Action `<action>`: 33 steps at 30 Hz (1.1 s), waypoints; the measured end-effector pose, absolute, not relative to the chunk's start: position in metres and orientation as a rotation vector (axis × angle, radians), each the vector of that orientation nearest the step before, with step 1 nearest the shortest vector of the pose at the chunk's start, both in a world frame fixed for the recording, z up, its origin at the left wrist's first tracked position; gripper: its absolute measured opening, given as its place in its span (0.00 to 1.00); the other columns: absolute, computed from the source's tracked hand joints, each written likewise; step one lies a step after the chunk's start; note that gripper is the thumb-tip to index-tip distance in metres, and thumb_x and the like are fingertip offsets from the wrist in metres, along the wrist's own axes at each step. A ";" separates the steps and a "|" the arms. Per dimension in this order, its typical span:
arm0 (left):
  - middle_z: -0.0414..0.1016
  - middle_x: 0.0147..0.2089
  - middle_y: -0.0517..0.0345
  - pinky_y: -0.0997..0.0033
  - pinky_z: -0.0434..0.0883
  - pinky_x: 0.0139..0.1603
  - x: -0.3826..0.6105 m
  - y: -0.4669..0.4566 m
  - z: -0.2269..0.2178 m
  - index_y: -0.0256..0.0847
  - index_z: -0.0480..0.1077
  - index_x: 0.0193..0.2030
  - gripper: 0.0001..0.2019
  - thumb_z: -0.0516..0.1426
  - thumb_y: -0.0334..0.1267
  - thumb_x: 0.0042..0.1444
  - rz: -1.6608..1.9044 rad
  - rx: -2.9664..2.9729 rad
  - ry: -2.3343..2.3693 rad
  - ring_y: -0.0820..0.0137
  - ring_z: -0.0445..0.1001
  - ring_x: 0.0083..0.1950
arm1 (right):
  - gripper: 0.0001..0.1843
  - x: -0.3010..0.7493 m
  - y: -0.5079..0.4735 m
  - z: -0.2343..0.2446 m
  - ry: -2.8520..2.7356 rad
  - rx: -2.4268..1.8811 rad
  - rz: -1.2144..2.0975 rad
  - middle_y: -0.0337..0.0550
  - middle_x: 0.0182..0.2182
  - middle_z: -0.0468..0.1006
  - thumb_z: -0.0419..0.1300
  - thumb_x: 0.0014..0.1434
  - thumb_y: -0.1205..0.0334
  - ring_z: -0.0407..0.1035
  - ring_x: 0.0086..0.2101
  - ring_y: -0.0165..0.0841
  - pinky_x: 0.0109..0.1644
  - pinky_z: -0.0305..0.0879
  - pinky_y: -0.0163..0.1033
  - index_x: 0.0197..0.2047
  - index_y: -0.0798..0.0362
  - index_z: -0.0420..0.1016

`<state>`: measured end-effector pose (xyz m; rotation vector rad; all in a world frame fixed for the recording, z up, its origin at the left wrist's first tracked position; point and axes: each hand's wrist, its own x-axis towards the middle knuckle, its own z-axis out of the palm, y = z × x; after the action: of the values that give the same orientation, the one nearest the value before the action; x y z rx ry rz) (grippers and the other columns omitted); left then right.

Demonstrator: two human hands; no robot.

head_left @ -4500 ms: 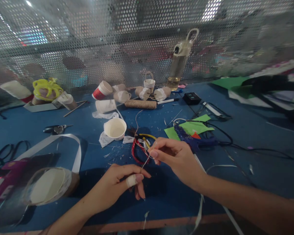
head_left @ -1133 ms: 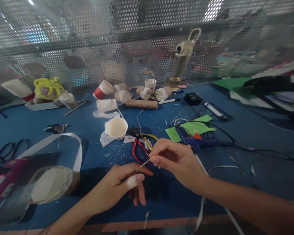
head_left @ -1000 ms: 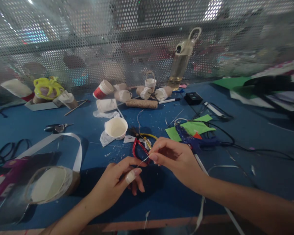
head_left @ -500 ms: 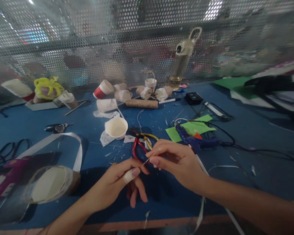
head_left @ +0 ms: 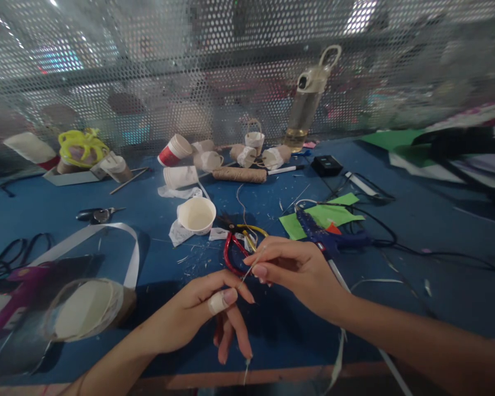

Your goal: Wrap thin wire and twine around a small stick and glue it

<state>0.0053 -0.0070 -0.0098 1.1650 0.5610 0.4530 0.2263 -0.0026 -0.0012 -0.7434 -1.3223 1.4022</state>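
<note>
Perforated metal panel (head_left: 148, 71) behind blue tabletop (head_left: 449, 297); bright light (head_left: 361, 16) upper right.

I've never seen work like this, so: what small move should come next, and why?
Perhaps the left hand should pinch the thin strand firmly before the right hand loosens its grip: the right thumb and forefinger hold it, and it runs down to the left thumb, where the hold is hard to judge.

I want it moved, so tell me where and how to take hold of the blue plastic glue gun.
Take the blue plastic glue gun by its handle, probably from above on the right. The handle lies to the right, while the nozzle points away to the far left; avoid the black cable at the handle's end.
</note>
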 end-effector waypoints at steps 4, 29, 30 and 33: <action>0.86 0.33 0.46 0.80 0.67 0.24 0.007 -0.007 -0.009 0.38 0.66 0.45 0.12 0.48 0.43 0.72 0.448 1.169 0.567 0.75 0.78 0.21 | 0.03 0.226 -0.003 -0.003 -1.330 -0.753 1.410 0.42 0.33 0.80 0.70 0.56 0.64 0.70 0.26 0.26 0.30 0.73 0.32 0.35 0.49 0.86; 0.82 0.26 0.56 0.81 0.68 0.23 0.008 -0.004 -0.008 0.38 0.69 0.42 0.13 0.51 0.45 0.70 0.467 1.225 0.706 0.76 0.74 0.19 | 0.04 0.225 -0.004 -0.003 -1.382 -0.807 1.295 0.42 0.37 0.81 0.65 0.62 0.63 0.70 0.27 0.26 0.30 0.71 0.32 0.35 0.50 0.83; 0.82 0.26 0.55 0.82 0.67 0.21 0.008 -0.004 -0.008 0.38 0.68 0.41 0.13 0.51 0.46 0.70 0.439 1.176 0.671 0.77 0.74 0.18 | 0.04 0.225 -0.004 -0.003 -1.372 -0.791 1.315 0.42 0.37 0.81 0.66 0.62 0.63 0.70 0.27 0.25 0.30 0.71 0.32 0.35 0.50 0.83; 0.82 0.25 0.54 0.81 0.67 0.19 0.008 -0.004 -0.007 0.38 0.68 0.41 0.14 0.51 0.47 0.70 0.383 1.102 0.614 0.76 0.73 0.17 | 0.03 0.225 -0.003 -0.005 -1.328 -0.767 1.370 0.40 0.34 0.80 0.67 0.60 0.64 0.69 0.27 0.25 0.30 0.70 0.31 0.34 0.51 0.82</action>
<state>0.0077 -0.0038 -0.0072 1.1022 0.6143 0.3826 0.2255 -0.0034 -0.0048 -0.7668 -1.3282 1.3704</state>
